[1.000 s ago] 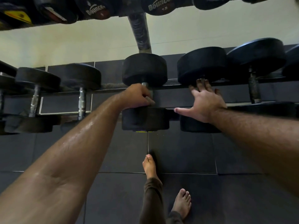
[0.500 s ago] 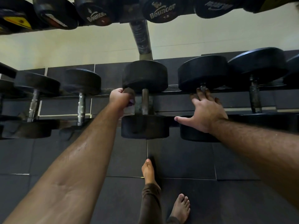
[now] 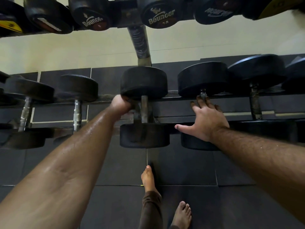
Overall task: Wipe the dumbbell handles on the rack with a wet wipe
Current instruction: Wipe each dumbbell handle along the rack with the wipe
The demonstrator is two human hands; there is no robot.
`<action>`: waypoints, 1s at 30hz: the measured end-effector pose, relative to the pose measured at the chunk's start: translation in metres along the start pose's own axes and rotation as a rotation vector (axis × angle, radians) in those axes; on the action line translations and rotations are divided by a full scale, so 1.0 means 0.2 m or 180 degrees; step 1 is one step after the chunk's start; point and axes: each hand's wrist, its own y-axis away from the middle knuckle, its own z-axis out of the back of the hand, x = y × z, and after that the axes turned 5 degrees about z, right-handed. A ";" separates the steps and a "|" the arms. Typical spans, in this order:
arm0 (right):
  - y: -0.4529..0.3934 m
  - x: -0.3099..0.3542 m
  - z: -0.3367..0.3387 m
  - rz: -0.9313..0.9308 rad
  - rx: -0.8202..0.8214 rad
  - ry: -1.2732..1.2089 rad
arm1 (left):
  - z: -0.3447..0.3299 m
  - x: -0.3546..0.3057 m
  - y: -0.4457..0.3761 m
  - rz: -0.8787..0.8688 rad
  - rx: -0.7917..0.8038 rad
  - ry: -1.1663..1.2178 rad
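**A:** Start close in. What do you have?

**B:** Bare feet on the dark floor mat, just below the middle dumbbell, which I'll use as my landmark. Both of my forearms reach up from there to the lower rack.

**A:** The hands?

**B:** My left hand sits just left of the landmark's handle, up against its far head, fingers curled. They look bunched round something, which I take to be the wet wipe, but I can't actually see it. My right hand lies flat on the next dumbbell to the right, fingers straight and spread, thumb stuck out toward the landmark. It holds nothing.

**A:** Progress?

**B:** Hard to judge. The landmark's handle is bare and the left hand is beside it, not round it, so I'd guess that one is either in hand or just finished. No handle shows a clear wet sheen. Two smaller dumbbells stand left of the landmark and another further right, all untouched at this moment.

**A:** Beyond that?

**B:** An upper row of dumbbells above the landmark, handles hidden. Those probably remain.
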 end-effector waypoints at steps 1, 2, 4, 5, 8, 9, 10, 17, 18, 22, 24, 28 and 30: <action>0.00 0.00 0.00 0.0000 0.0005 0.0003 | -0.03 0.01 0.00 0.0004 0.0089 0.0306; 0.00 0.00 0.00 -0.0005 0.0002 0.0005 | -0.07 0.02 0.02 -0.0045 0.0359 0.0442; 0.00 0.00 0.00 -0.0012 -0.0014 0.0012 | -0.12 0.04 0.02 -0.0139 0.0882 -0.0002; -0.01 0.00 -0.01 -0.0018 -0.0019 0.0018 | -0.12 0.05 0.01 -0.0137 0.1065 -0.0368; -0.01 0.00 -0.01 -0.0033 -0.0031 0.0025 | -0.10 0.04 -0.03 0.0044 0.0740 -0.0474; 0.00 0.00 0.00 -0.0030 -0.0028 0.0029 | -0.11 0.03 -0.03 0.0083 0.0589 -0.0023; 0.00 0.01 0.00 -0.0035 -0.0026 0.0035 | -0.10 0.01 -0.02 0.0079 0.0572 0.0337; 0.00 0.02 0.00 -0.0055 -0.0036 0.0037 | -0.01 0.00 -0.05 0.0022 0.1182 -0.0981; 0.00 0.02 0.00 -0.0054 -0.0042 0.0044 | -0.01 -0.01 -0.05 -0.0021 0.0911 -0.0339; 0.00 0.02 0.00 -0.0078 -0.0065 0.0055 | -0.12 0.01 0.00 0.0064 0.1270 0.0522; 0.00 0.02 0.00 -0.0091 -0.0063 0.0059 | -0.10 0.04 0.01 0.0051 0.1518 -0.0648; 0.00 0.03 0.00 -0.0083 -0.0044 0.0103 | -0.09 -0.01 -0.01 0.0004 0.0931 -0.0245; 0.00 0.03 0.00 -0.0067 -0.0038 0.0113 | -0.12 -0.04 -0.02 0.0180 0.0775 0.1069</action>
